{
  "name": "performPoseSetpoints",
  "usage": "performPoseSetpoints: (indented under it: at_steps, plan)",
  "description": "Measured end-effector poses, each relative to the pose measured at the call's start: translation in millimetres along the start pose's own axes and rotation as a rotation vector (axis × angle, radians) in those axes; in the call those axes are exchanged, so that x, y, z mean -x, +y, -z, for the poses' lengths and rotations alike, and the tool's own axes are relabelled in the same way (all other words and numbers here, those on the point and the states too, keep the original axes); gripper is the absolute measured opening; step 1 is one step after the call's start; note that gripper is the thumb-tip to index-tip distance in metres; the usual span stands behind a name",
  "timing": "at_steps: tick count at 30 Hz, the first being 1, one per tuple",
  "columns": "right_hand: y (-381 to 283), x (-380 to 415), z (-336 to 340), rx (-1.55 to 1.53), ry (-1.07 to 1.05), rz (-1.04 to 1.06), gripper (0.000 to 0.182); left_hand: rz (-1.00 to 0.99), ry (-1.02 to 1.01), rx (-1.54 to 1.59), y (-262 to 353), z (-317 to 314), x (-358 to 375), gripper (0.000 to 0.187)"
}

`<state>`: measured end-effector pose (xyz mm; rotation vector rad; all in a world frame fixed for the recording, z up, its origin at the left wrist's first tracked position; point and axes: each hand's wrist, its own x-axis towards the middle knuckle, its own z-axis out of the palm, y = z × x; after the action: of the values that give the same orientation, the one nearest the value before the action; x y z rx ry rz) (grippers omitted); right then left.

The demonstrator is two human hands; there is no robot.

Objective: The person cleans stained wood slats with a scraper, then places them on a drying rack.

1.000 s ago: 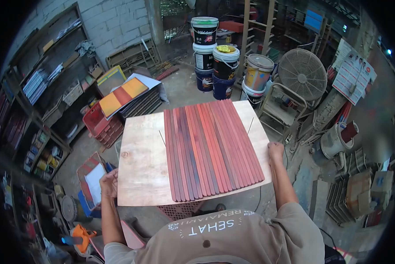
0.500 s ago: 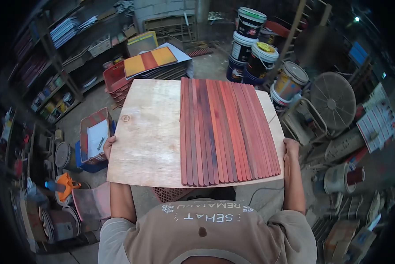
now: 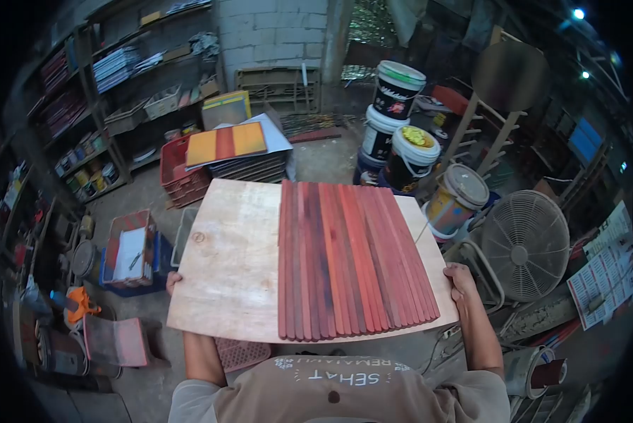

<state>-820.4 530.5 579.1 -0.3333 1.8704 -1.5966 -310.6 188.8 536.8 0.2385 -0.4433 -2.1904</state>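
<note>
A pale plywood board (image 3: 230, 261) is held out level in front of my chest. On its middle and right part lies a row of red-stained wooden slats (image 3: 352, 261), side by side with rounded near ends. My left hand (image 3: 173, 282) grips the board's left edge, with most of its fingers hidden underneath. At the right edge my right hand (image 3: 459, 279) is closed around the board, knuckles upward. A bare strip of plywood shows between the slats and that hand.
Stacked paint buckets (image 3: 394, 141) stand ahead to the right, near a round fan (image 3: 524, 247). Ahead left is a red crate (image 3: 182, 166) beside a stack topped by a yellow-orange panel (image 3: 228, 144). Shelves (image 3: 112, 127) line the left wall. A pink-edged chair (image 3: 115, 340) sits at lower left.
The board with its slats sits lower in view, and the room shows farther up as my head has tilted upward. Both hands keep their hold on the board.
</note>
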Motion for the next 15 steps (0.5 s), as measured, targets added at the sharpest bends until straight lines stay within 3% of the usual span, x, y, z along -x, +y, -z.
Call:
performPoseSetpoints:
  at_steps: [4, 6, 8, 11, 15]
  plan:
    - [-55, -25, 20, 0.0, -0.19, 0.008, 0.009, -0.045, -0.06, -0.094, -30, -63, -22, 0.07]
    - [-74, -39, 31, 0.039, -0.266, 0.064, 0.014, -0.316, 0.205, -0.187, -29, -17, -39, 0.065]
    - [-107, -40, 13, 0.027, -0.263, 0.085, 0.021, -0.38, 0.296, -0.227, -38, -32, -63, 0.059]
    - [-103, -104, 25, 0.158, -0.265, 0.235, 0.035, -0.264, 0.19, -0.193, -53, -101, -80, 0.055]
    - [-128, -174, 6, -0.045, -0.36, 0.271, 0.04, -0.117, -0.147, -0.191, -37, -90, -152, 0.059]
